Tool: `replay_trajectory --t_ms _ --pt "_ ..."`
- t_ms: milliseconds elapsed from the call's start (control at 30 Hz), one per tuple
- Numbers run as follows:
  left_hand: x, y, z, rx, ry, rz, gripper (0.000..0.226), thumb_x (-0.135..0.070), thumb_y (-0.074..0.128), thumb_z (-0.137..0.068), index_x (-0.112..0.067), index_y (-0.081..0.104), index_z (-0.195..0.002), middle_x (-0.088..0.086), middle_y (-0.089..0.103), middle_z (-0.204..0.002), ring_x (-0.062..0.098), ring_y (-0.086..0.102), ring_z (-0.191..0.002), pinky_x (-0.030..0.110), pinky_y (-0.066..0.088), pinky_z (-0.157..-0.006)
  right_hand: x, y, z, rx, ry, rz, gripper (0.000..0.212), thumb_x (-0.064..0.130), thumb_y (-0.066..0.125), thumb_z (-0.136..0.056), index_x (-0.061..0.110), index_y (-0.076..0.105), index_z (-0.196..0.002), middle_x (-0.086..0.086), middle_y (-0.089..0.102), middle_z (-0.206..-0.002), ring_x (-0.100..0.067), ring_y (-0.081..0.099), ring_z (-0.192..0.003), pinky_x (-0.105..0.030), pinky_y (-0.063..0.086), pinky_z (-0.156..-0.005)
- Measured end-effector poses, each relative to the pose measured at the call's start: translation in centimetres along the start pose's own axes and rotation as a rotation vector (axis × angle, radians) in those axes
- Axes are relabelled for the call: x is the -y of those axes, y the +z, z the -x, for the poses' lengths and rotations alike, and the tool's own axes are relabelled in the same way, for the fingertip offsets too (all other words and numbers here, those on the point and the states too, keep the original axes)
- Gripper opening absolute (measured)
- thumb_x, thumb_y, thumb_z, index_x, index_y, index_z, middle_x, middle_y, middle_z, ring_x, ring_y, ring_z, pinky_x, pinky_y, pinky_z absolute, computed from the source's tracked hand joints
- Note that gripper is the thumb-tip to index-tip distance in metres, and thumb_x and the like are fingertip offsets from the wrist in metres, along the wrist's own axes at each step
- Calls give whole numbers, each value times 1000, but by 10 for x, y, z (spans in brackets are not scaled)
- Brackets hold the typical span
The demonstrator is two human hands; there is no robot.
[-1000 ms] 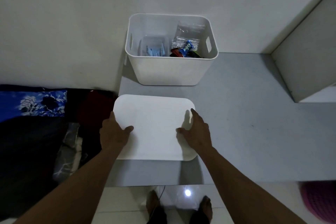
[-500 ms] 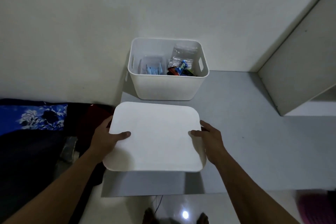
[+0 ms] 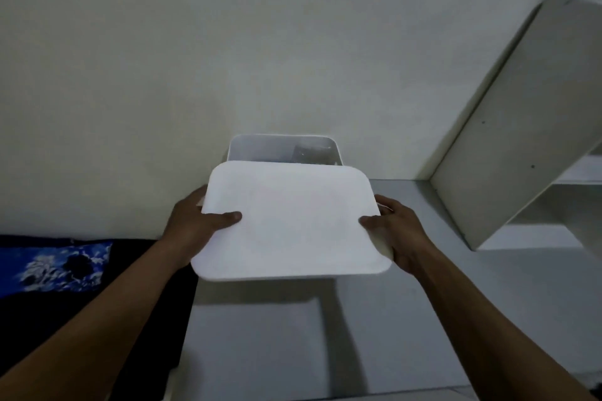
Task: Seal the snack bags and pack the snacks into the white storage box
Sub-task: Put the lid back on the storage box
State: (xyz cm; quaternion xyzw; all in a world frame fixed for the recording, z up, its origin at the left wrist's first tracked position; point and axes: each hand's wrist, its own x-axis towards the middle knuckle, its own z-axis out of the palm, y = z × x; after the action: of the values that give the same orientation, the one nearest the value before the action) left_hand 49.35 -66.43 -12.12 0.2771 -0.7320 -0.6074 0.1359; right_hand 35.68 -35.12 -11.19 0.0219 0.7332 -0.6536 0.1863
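Observation:
A flat white lid (image 3: 290, 221) with rounded corners is held in the air above the grey table. My left hand (image 3: 192, 225) grips its left edge, thumb on top. My right hand (image 3: 394, 231) grips its right edge the same way. Behind the lid, against the wall, stands the white storage box (image 3: 260, 148); the lid hides its front half. A clear snack bag (image 3: 309, 153) shows dimly inside at the back right. The other contents are hidden.
The grey table (image 3: 423, 319) runs from the wall toward me. A white shelf unit (image 3: 521, 127) stands at the right. Left of the table lie dark fabric and a blue patterned cloth (image 3: 55, 267).
Both hands have lifted the lid off the table and carried it forward and up toward the box. The view has tilted upward, and the lid now covers the box's front.

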Motion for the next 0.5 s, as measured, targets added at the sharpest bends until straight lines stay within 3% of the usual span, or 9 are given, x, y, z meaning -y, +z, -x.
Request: replay_trajectory --t_ms 100,200,300,400,500 --pt "-26 12 -23 -104 2 -62 79 -23 91 -64 -18 48 -130 1 61 -111 13 63 -87 27 47 -65 23 -4 -23 -8 -29 -8 51 -4 75 -76 14 65 -122 -2 74 -106 -31 71 -95 -48 59 -85" --pt "-41 24 -56 -155 -17 -86 83 -28 92 -62 -16 49 -132 3 61 -116 22 62 -97 33 49 -78 43 -2 -58 -10 -48 21 52 1 77 -75 15 66 -124 -5 75 -109 -31 72 -96 -52 58 -88" --pt "-46 33 -90 -168 -38 -107 81 -32 91 -62 -17 53 -133 4 64 -122 24 64 -103 38 53 -87 56 5 -95 -11 -81 67 42 2 74 -79 16 69 -118 -8 74 -107 -28 71 -92 -46 58 -88" --pt "-46 42 -124 -214 -59 -124 66 -30 83 -72 -19 57 -132 6 65 -126 27 64 -107 39 51 -93 61 19 -130 -17 -119 163 25 4 66 -84 18 69 -105 -9 72 -106 -28 68 -94 -43 56 -87" --pt "-43 52 -152 -286 -68 -175 46 -21 64 -87 -18 57 -133 8 64 -130 30 61 -112 32 45 -91 57 32 -164 -46 -147 244 26 6 58 -87 12 67 -111 -7 70 -105 -26 65 -93 -37 54 -84"
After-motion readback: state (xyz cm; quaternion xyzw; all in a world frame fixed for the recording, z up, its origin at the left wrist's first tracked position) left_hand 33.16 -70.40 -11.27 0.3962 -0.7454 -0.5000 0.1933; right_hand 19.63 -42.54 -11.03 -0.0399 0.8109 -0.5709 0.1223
